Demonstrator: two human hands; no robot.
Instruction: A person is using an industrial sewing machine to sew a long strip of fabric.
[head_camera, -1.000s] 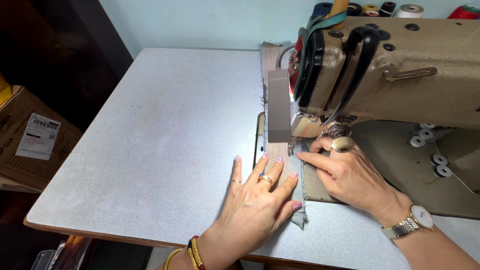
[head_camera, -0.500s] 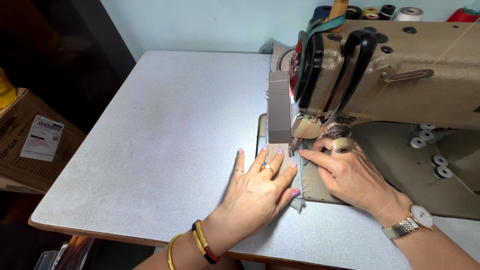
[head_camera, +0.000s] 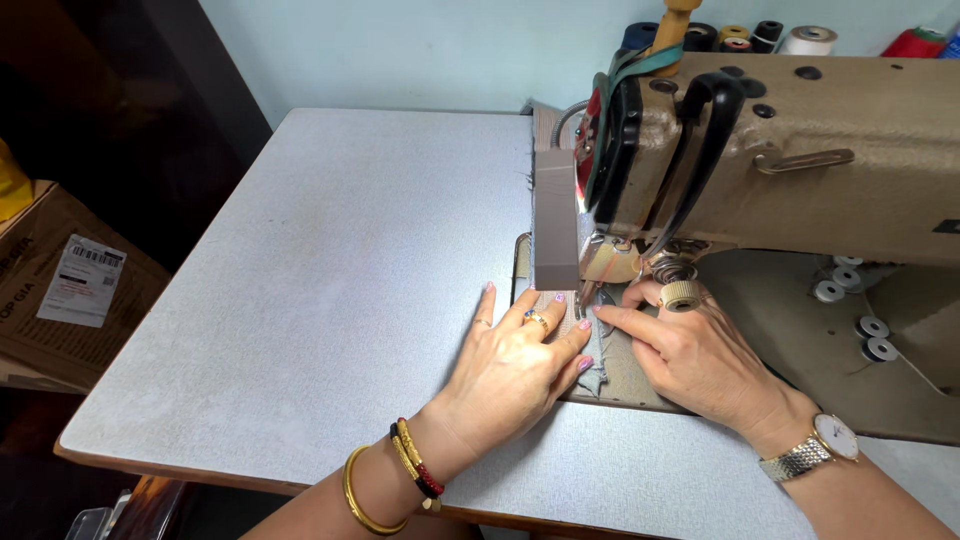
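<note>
A beige industrial sewing machine stands on a speckled grey table. A narrow strip of grey fabric lies under the presser foot, with a grey-brown band running away behind it. My left hand lies flat, fingers spread, pressing the fabric from the left. It wears rings, and bangles circle the wrist. My right hand presses the fabric from the right, index finger pointing at the foot. It wears a metal thimble ring and a wristwatch.
Thread spools stand behind the machine. Several bobbins lie on the machine bed at right. A cardboard box with a label sits on the floor at left. The table's front edge runs near my wrists.
Both hands have slid a little farther toward the presser foot with the fabric. The camera has drawn back, showing more of my left forearm.
</note>
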